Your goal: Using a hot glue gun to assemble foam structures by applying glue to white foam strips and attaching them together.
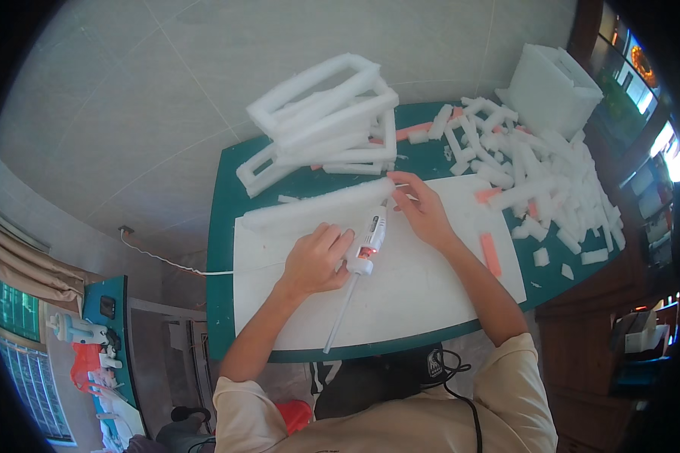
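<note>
My left hand (319, 258) is closed at the side of a white hot glue gun (372, 232), its fingers curled round the grip, which they mostly hide. A long translucent glue stick (340, 315) sticks out of the gun's back end. The nozzle points up and away, close to the right end of a long white foam strip (317, 204). That strip lies slanting across the far part of a white board (400, 294). My right hand (426, 214) pinches the strip's right end between thumb and fingers, just beside the nozzle.
White foam frames (325, 113) are stacked at the back of the green table (227, 181). Loose foam pieces (536, 174) heap up on the right, with a foam box (553, 90) behind. A pink strip (490, 254) lies on the board. A white cord (174, 264) runs off leftward.
</note>
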Tool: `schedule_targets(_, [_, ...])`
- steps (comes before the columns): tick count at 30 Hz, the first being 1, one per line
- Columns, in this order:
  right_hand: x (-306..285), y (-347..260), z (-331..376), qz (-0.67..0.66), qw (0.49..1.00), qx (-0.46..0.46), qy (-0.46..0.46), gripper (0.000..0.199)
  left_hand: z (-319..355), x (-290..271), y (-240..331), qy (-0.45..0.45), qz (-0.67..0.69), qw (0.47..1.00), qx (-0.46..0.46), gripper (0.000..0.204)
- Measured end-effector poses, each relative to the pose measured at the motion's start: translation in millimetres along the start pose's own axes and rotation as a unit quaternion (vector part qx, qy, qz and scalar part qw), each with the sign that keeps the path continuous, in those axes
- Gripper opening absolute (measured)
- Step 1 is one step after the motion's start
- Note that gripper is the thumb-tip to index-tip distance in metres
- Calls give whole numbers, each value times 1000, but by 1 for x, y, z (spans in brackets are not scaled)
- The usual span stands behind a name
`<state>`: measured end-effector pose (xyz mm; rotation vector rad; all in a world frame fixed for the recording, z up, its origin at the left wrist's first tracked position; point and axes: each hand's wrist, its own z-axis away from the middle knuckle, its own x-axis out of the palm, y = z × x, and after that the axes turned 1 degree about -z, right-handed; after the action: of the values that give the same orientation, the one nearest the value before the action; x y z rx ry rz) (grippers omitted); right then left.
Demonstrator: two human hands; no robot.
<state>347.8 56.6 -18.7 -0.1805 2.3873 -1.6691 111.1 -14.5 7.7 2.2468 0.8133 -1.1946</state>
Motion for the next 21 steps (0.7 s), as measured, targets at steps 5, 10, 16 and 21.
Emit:
schedule_targets(5, [0, 1, 0, 1, 1000, 0, 0, 32, 1, 1, -1, -4, -7, 1000, 1, 45])
schedule_targets(10, [0, 0, 0, 2, 1000, -1, 0, 32, 0, 1, 0, 3, 0, 1000, -4, 46])
schedule_targets(16, [1, -1, -1, -1, 1000, -4, 4, 31, 1, 1, -1, 24, 6, 999, 25, 50])
schedule_targets(21, [1, 0, 0, 3, 1000, -11, -1, 30, 3, -1, 0, 9, 7, 1000, 13, 52])
